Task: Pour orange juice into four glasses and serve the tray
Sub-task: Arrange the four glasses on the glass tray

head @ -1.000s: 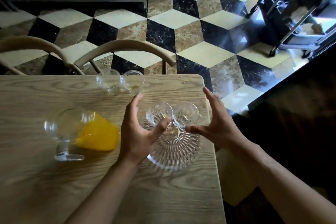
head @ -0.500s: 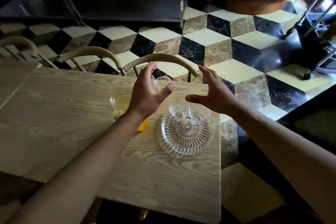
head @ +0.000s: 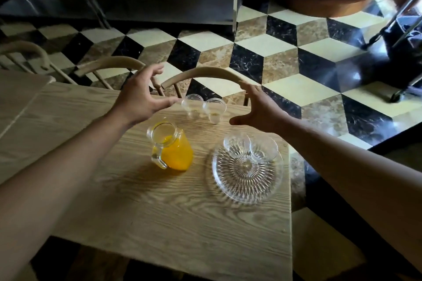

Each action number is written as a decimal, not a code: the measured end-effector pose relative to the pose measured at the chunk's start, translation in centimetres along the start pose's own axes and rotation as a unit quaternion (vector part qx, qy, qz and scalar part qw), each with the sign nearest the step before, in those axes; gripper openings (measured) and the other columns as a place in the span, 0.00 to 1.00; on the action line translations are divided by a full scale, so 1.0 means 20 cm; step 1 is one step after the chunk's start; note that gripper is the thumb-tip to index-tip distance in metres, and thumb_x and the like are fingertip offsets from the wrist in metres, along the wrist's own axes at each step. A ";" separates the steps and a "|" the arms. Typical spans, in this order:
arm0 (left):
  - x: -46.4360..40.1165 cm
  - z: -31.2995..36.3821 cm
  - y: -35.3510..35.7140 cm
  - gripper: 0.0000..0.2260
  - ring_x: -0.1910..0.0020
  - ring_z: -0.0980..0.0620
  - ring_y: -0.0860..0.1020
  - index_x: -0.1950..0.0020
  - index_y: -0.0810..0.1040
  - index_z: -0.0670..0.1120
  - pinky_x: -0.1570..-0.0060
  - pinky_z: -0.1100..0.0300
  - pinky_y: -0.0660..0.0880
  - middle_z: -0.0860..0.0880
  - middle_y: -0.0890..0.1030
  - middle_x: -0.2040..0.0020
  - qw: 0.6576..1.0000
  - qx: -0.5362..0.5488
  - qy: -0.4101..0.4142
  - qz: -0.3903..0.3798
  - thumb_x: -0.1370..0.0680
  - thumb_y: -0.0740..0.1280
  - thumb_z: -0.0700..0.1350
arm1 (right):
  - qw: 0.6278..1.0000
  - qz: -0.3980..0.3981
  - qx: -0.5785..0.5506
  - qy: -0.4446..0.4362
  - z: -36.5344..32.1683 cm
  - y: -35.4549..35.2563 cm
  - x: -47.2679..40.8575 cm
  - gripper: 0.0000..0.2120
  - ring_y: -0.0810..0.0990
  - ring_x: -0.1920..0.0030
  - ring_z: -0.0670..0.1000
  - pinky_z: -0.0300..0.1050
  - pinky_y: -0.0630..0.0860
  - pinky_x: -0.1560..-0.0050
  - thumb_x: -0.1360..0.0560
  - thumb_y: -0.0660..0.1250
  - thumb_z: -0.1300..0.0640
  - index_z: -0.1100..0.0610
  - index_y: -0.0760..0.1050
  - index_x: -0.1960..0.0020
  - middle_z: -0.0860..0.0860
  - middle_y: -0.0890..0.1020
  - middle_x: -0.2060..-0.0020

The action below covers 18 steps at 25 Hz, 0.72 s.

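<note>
A glass jug of orange juice [head: 174, 150] stands mid-table. To its right lies a round cut-glass tray [head: 246, 180] with two empty glasses [head: 250, 146] on its far side. Two more empty glasses [head: 203, 109] stand side by side near the table's far edge. My left hand [head: 141, 96] hovers open just left of these two, thumb near the left glass. My right hand [head: 260, 107] hovers open just right of them. Neither hand touches a glass.
The wooden table [head: 159, 207] ends close to the tray on the right. Curved wooden chair backs [head: 205, 74] stand behind the far edge. Beyond lies a patterned tile floor [head: 274, 52], with a metal trolley [head: 402, 36] at the far right.
Both hands left the two glasses on the tray and moved away from me to either side of the two far glasses. The view shifted, so the jug is fully visible.
</note>
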<state>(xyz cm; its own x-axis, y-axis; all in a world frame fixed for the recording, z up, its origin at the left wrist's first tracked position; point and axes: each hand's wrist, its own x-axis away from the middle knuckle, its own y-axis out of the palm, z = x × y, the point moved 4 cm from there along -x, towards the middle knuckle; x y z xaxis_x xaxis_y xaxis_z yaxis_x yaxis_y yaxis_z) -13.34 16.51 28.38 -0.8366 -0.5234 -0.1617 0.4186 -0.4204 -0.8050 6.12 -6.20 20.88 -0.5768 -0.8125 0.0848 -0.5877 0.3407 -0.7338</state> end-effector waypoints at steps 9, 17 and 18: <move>-0.25 -0.79 0.44 0.39 0.31 0.52 0.76 0.26 0.72 0.49 0.30 0.56 0.70 0.48 0.79 0.31 0.985 0.074 -0.078 -0.134 0.34 0.84 0.49 | 0.985 -0.050 -0.060 0.152 0.46 0.32 -0.31 0.45 0.76 0.33 0.58 0.51 0.77 0.36 0.35 0.84 0.60 0.58 0.67 0.23 0.55 0.75 0.29; -0.32 -1.03 0.94 0.40 0.31 0.52 0.76 0.26 0.72 0.43 0.27 0.56 0.70 0.45 0.78 0.31 0.958 0.204 -0.117 -0.163 0.36 0.84 0.40 | 0.981 -0.083 -0.094 0.149 0.69 0.53 -0.46 0.41 0.83 0.47 0.54 0.44 0.85 0.52 0.37 0.83 0.59 0.53 0.72 0.27 0.55 0.79 0.34; -0.32 -1.03 0.98 0.42 0.30 0.51 0.75 0.26 0.71 0.43 0.26 0.55 0.69 0.45 0.77 0.31 0.952 0.235 -0.127 -0.149 0.36 0.84 0.38 | 0.979 -0.084 -0.113 0.146 0.69 0.55 -0.48 0.42 0.84 0.49 0.53 0.48 0.85 0.50 0.39 0.83 0.55 0.50 0.72 0.27 0.54 0.79 0.34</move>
<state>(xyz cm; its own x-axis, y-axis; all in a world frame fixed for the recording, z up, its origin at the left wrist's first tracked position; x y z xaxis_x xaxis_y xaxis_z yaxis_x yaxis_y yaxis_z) -7.09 26.78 1.89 -0.8556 -0.4660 0.2255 0.3374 -0.8323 -0.4398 13.01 -1.22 2.62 -0.5797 -0.7067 0.4055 -0.7797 0.3365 -0.5281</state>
